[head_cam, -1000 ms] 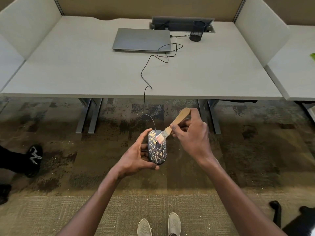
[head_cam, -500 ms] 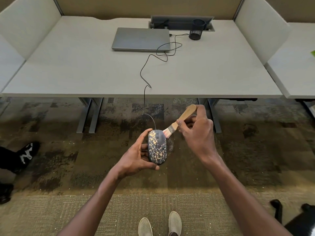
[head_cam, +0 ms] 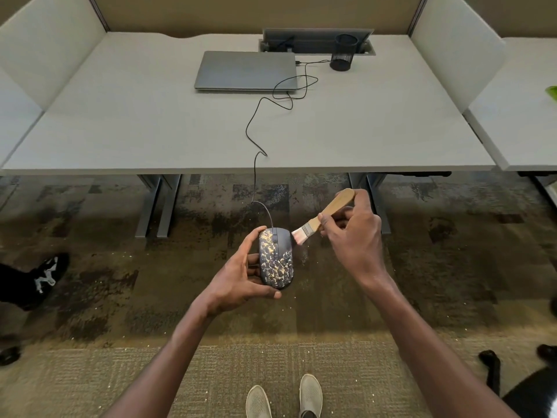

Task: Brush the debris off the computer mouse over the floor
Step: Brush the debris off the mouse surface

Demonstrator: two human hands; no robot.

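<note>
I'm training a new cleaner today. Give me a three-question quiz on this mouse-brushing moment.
1. True or false: the brush bristles lie on the middle of the mouse.
2. Which hand holds the mouse?
3. The mouse cable leads to: A) pen cup B) laptop C) floor

Key: 1. False, they are at its right edge. 2. The left hand; the right hand holds the brush. 3. B

1. The computer mouse (head_cam: 276,259) at the frame's centre is dark, mottled with yellowish flecks.
2. The brush (head_cam: 322,218) has a tan wooden handle and pale pinkish bristles.
3. The desk (head_cam: 150,131) across the upper frame is light grey.
4. The carpet (head_cam: 120,282) is blotchy brown-olive.
</note>
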